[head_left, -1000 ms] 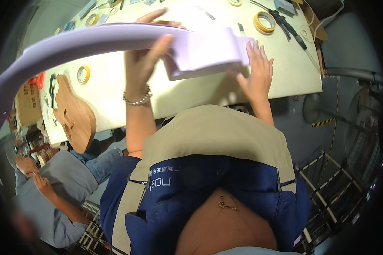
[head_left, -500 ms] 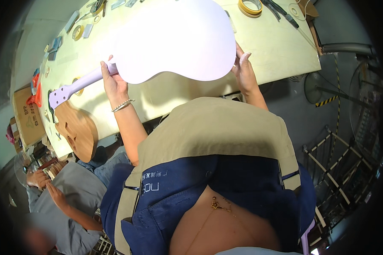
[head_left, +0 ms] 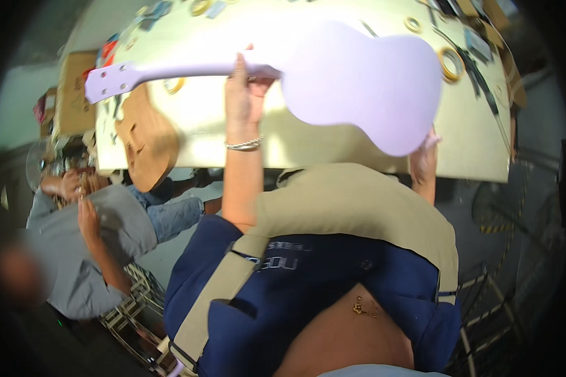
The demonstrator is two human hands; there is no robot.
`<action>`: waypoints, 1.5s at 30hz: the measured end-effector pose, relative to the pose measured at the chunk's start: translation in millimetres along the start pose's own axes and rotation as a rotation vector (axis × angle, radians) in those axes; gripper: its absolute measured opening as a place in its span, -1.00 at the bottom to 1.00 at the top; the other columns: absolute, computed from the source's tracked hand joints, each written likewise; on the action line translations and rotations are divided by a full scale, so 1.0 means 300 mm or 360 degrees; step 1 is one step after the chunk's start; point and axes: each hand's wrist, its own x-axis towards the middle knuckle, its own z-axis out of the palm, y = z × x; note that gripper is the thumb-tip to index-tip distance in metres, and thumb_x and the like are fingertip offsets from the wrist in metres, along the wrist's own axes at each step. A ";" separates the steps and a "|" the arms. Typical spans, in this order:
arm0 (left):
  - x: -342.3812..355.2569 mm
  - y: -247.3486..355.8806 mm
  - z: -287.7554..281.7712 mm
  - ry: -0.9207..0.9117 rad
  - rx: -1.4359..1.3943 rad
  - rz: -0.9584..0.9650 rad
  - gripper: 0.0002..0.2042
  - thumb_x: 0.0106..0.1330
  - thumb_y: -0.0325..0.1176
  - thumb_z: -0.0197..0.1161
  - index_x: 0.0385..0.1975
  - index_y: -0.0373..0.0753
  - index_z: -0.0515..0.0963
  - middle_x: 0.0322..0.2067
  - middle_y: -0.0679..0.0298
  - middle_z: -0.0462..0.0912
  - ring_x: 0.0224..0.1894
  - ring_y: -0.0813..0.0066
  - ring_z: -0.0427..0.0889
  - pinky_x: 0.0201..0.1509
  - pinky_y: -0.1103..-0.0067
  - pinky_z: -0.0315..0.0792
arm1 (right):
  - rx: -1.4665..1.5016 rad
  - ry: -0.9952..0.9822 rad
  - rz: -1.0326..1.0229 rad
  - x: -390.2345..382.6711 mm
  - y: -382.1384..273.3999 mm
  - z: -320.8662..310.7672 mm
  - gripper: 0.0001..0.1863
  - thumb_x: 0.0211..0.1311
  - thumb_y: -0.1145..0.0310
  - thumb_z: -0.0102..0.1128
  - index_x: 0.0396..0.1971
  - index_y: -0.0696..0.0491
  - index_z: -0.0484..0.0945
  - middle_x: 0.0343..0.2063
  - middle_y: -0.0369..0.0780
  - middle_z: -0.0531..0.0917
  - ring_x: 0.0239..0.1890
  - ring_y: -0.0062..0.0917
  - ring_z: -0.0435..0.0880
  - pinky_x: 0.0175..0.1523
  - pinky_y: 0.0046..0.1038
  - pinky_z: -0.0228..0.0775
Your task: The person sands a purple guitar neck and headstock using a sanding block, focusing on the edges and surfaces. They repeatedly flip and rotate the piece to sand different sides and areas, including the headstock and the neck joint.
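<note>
Lilac ukulele [head_left: 365, 88] held above the pale table [head_left: 201, 113]

The left hand [head_left: 242, 97] wraps its fingers around the neck [head_left: 188, 69]; the right hand [head_left: 426, 154] meets the body's near edge, fingers mostly hidden, so their grip I cannot tell. Should that support slip, the body could tip and strike the table; a wide swing might knock the headstock [head_left: 113, 81] on the wooden guitar body [head_left: 160, 138]. Beyond, a cardboard box [head_left: 77, 100] hides its contents

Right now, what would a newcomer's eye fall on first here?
First, the pale purple ukulele-shaped instrument, held over the cream table, left grip on its neck, right grip at its lower right edge. Next, the brown wooden guitar-shaped body at the table's left end, then the round yellow tape roll just right of the instrument.
</note>
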 end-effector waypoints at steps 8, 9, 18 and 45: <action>-0.034 -0.010 0.060 -0.0513 -0.0298 0.0303 -0.53 0.22 -0.01 0.28 -0.06 -0.27 0.45 -0.13 0.03 0.63 0.08 0.09 0.55 0.25 0.19 0.39 | 0.0182 0.0169 -0.0035 -0.013 0.136 -0.185 -0.30 0.12 0.74 0.10 0.31 0.11 0.21 0.26 -0.20 0.32 0.30 -0.39 0.27 0.35 -0.28 0.07; -0.039 -0.005 0.067 -0.0545 -0.0275 0.0294 -0.53 0.22 0.00 0.28 -0.08 -0.26 0.45 -0.14 0.03 0.63 0.08 0.10 0.56 0.24 0.19 0.40 | 0.0216 0.0168 -0.0012 -0.001 0.128 -0.172 -0.31 0.13 0.73 0.09 0.31 0.11 0.20 0.26 -0.20 0.32 0.30 -0.38 0.27 0.35 -0.28 0.08; -0.074 0.026 0.133 -0.0438 -0.0095 0.0299 -0.31 0.35 0.09 0.02 0.41 0.00 -0.03 0.06 -0.03 0.54 0.10 0.14 0.57 0.14 0.28 0.50 | 0.0492 0.0128 0.0183 0.054 0.015 -0.088 -0.39 0.25 0.59 0.00 0.33 0.13 0.15 0.27 -0.18 0.32 0.30 -0.37 0.27 0.35 -0.28 0.09; -0.140 0.036 0.172 -0.0425 0.0195 0.0285 -0.48 0.52 0.04 -0.40 0.13 -0.28 0.24 0.17 0.08 0.47 -0.04 0.33 0.66 0.06 0.46 0.57 | -0.0089 0.0225 0.0034 0.019 -0.089 -0.003 -0.43 0.34 0.11 -0.12 0.22 0.17 0.26 0.13 -0.10 0.46 0.07 -0.30 0.50 0.18 -0.22 0.35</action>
